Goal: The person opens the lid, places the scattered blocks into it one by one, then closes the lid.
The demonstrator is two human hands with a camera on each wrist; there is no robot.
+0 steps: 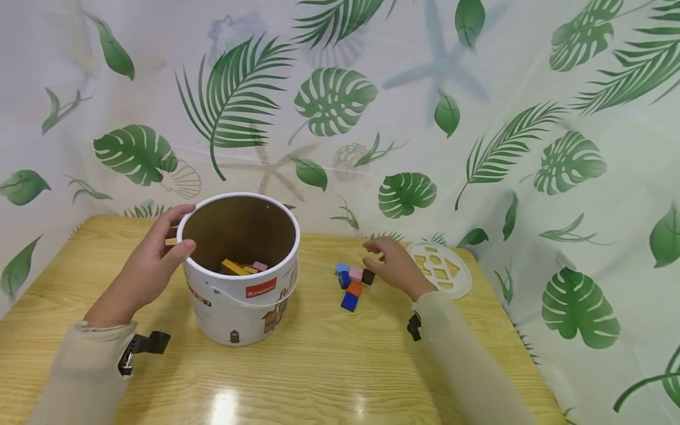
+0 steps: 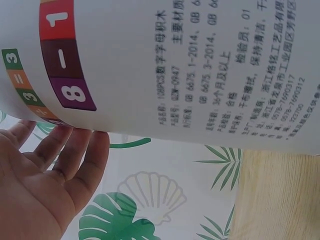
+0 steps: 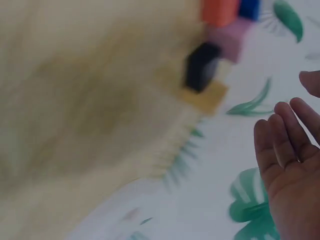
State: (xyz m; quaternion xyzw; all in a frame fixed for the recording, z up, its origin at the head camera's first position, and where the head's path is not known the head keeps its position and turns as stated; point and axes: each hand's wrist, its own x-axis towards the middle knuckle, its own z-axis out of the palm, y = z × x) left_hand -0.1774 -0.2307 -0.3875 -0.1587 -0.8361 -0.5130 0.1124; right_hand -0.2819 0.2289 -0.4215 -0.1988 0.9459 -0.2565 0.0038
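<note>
A white bucket [image 1: 241, 319] with printed sides stands upright on the left of the table, several coloured blocks [image 1: 241, 268] lying at its bottom. My left hand [image 1: 146, 265] grips the bucket's left rim, the thumb over the edge and the fingers against the outer wall. In the left wrist view those fingers [image 2: 95, 157] touch the printed side. To the right of the bucket lies a small cluster of blocks: light blue, pink, dark brown [image 1: 368, 276], orange [image 1: 353, 288] and blue [image 1: 349, 301]. My right hand [image 1: 395, 265] hovers just right of them, fingers relaxed, holding nothing.
A white round lid with cut-out shapes [image 1: 461, 277] lies at the table's back right, partly behind the right wrist. A thin handle [image 1: 265, 305] hangs at the bucket's front. Leaf-printed cloth [image 1: 340, 165] hangs along the back and right edges of the wooden table [image 1: 319, 378].
</note>
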